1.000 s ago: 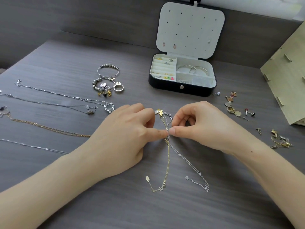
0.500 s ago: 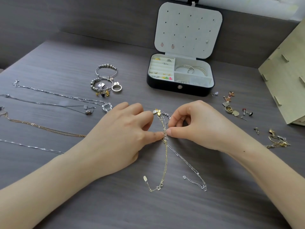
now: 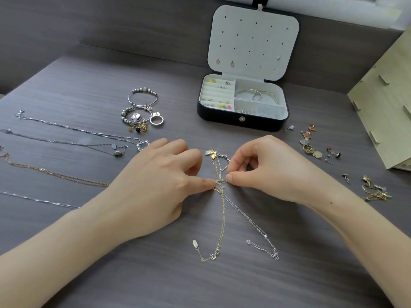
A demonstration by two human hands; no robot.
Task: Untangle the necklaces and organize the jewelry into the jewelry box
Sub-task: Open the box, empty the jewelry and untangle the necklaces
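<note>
I have my left hand (image 3: 155,185) and right hand (image 3: 273,172) each pinching the knot (image 3: 220,182) where the gold chain (image 3: 221,223) and silver chain (image 3: 251,218) cross, mid-table before the open box (image 3: 242,123), and I'd tease loops apart sideways, never tugging tighter

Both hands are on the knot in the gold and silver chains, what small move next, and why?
Probably ease the knot apart sideways: left hand and right hand pinch it from opposite sides, where gold chain and silver chain cross.
</note>
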